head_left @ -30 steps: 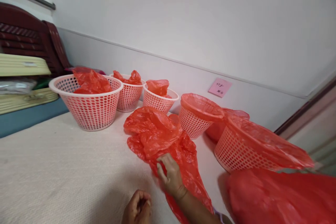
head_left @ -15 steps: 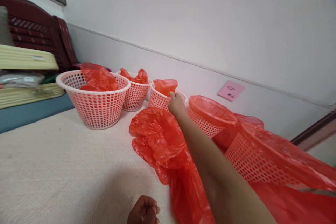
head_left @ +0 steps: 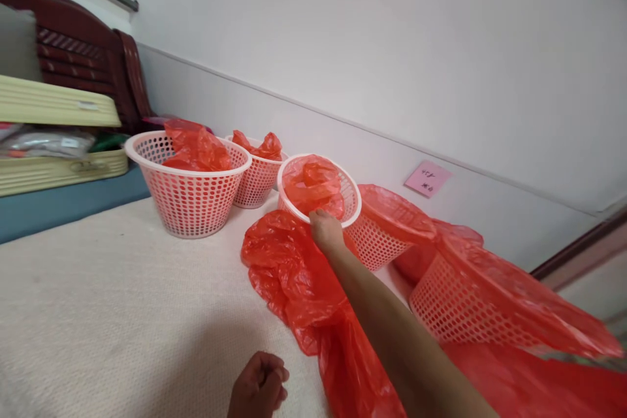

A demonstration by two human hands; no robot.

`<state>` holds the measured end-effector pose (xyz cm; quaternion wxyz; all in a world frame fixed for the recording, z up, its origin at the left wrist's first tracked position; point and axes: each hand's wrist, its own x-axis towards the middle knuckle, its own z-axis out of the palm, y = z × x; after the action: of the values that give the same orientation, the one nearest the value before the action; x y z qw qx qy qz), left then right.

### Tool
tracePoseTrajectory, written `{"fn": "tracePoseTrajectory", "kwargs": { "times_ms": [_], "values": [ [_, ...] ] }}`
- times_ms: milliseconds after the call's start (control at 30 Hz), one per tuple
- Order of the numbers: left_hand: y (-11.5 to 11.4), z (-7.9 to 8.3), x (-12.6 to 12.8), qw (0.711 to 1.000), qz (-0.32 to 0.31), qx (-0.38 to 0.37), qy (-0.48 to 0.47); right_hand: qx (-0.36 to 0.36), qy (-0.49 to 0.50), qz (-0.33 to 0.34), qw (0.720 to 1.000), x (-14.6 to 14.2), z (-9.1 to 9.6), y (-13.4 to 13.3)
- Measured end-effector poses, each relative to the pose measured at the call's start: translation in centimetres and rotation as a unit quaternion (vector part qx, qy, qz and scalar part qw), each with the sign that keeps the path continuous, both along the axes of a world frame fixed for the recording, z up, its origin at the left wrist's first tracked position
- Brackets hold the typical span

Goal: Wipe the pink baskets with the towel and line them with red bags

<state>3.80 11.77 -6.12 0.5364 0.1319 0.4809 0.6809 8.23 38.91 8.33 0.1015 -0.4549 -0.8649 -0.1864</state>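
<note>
My right hand (head_left: 326, 232) reaches forward and grips the near rim of a small pink mesh basket (head_left: 349, 191), which is lifted and tipped toward me. A crumpled red plastic bag (head_left: 311, 186) lies inside that basket. Under my forearm a loose red plastic bag (head_left: 289, 268) is spread on the cream mat. At the bottom edge my left hand (head_left: 258, 386) rests curled in a loose fist, with nothing visible in it.
A large pink basket (head_left: 189, 199) and a smaller pink basket (head_left: 257, 179) with red bags stand at the left. Two baskets lined with red bags (head_left: 379, 235) (head_left: 470, 313) sit at the right. A pink note (head_left: 426, 179) is stuck on the wall. Yellow cases (head_left: 53, 144) lie far left.
My right hand let go of the loose bag, reached out to the small basket, took its rim and pulled it up and toward me, tilted. My left hand stayed put.
</note>
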Motion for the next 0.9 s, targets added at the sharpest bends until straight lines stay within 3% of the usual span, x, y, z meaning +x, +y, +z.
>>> {"fn": "tracePoseTrajectory", "kwargs": {
  "times_ms": [367,600,733,900],
  "values": [
    [-0.1,0.8,-1.8,0.999,-0.001,0.0,0.049,0.133,0.058,0.114,0.983,1.3,7.0,-6.5],
    [-2.2,1.3,-3.2,0.991,0.051,0.006,0.123,0.18,0.139,0.188,0.956,3.7,11.4,-12.6],
    [-3.7,1.3,-4.1,0.979,0.094,0.007,0.178,0.144,0.205,0.258,0.933,5.5,13.3,-17.8],
    [-4.7,0.9,-3.9,0.96,0.164,0.02,0.227,0.006,0.236,0.285,0.929,6.9,13.9,-24.8]
  ]
}}
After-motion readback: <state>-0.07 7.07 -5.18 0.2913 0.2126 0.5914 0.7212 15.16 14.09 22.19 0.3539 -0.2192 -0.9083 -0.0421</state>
